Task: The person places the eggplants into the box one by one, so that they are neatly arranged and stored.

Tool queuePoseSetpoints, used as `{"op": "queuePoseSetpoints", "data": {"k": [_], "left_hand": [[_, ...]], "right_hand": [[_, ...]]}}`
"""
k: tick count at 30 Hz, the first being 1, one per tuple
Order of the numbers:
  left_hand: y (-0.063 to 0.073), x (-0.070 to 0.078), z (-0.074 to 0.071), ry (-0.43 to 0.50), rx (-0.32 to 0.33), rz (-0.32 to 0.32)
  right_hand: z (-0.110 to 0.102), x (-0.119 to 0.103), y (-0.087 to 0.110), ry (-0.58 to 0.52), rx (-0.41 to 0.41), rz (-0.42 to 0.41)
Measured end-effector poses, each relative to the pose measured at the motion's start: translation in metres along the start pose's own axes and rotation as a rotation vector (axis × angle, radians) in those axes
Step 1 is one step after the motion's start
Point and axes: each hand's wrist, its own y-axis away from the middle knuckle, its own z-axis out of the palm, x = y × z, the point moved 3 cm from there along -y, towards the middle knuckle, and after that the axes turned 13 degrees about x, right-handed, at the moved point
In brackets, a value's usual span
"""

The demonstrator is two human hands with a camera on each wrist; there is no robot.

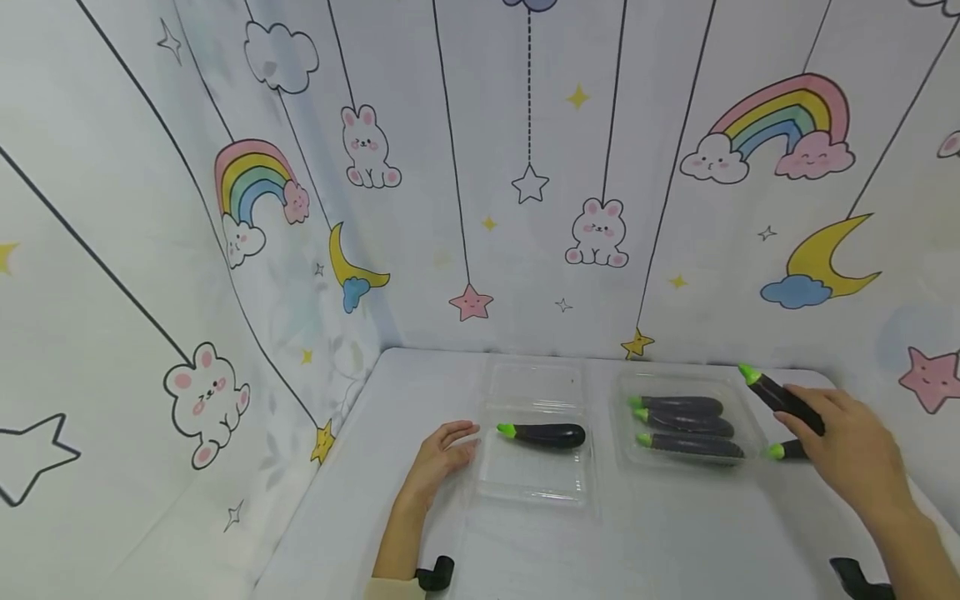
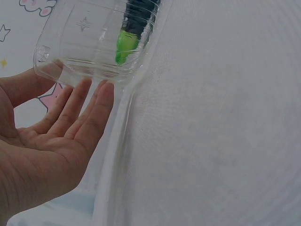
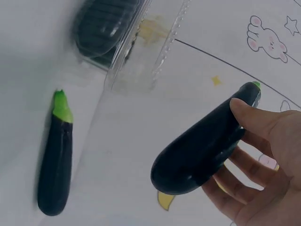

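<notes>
My right hand holds a dark eggplant with a bright green stem end above the table's right side. The right wrist view shows the thumb on one side of this eggplant and the fingers on the other. Another eggplant lies on the table below that hand. My left hand has its fingers loosely extended, fingertips right at the left edge of an open clear plastic box. One eggplant lies in that box, its green end toward the left hand.
To the right of the open box, a second clear plastic container holds several eggplants lying side by side. The first box's lid lies folded back toward the far table edge. A patterned cloth hangs behind the white table.
</notes>
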Motion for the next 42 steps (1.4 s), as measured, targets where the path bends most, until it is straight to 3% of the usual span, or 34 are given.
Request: {"op": "queuePoseSetpoints", "data": {"k": [18, 30, 42], "left_hand": [[-0.002, -0.004, 0.000, 0.001, -0.001, -0.004], [-0.003, -0.004, 0.000, 0.008, 0.003, -0.020], [-0.003, -0.003, 0.001, 0.015, 0.006, -0.025]], "right_hand": [[0.007, -0.039, 0.006, -0.097, 0.015, -0.119], [0.006, -0.061, 0.004, -0.106, -0.015, -0.096], [0.013, -0.083, 0.004, -0.136, 0.011, -0.157]]}}
